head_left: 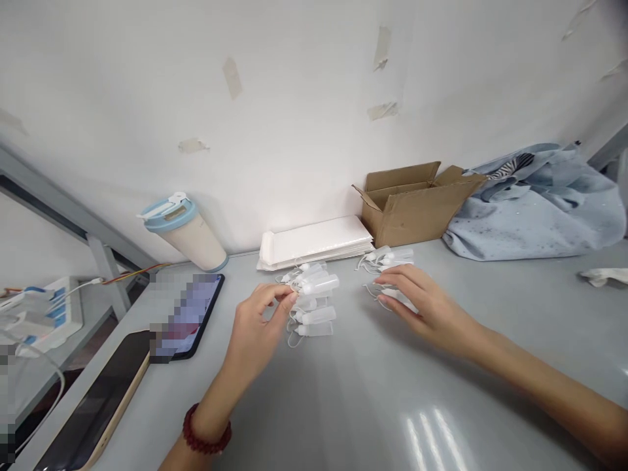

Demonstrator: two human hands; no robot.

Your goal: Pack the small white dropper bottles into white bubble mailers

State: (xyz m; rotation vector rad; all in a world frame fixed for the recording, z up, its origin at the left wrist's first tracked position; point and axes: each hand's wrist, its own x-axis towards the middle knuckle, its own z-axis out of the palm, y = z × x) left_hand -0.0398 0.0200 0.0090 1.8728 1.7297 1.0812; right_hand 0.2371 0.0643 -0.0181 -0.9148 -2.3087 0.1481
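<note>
My left hand (260, 324) is closed in a pinch at the capped end of a small translucent plastic dropper bottle (321, 285). Under and around it lie several similar bottles (316, 315) in a loose pile, with thin white strings at their caps. To the right, my right hand (424, 304) hovers with thumb and fingers apart over another bottle (400, 297), which its fingers partly cover. Whether they touch it, I cannot tell. Just behind that hand is a second group of bottles (395, 255).
White padded envelopes (318, 239) are stacked against the wall, beside an open cardboard box (417, 212) and a light blue fabric bag (534, 212). On the left stand a tumbler (191, 239), two phones (203, 307) and a power strip (59, 311). Crumpled white material (606, 276) lies far right.
</note>
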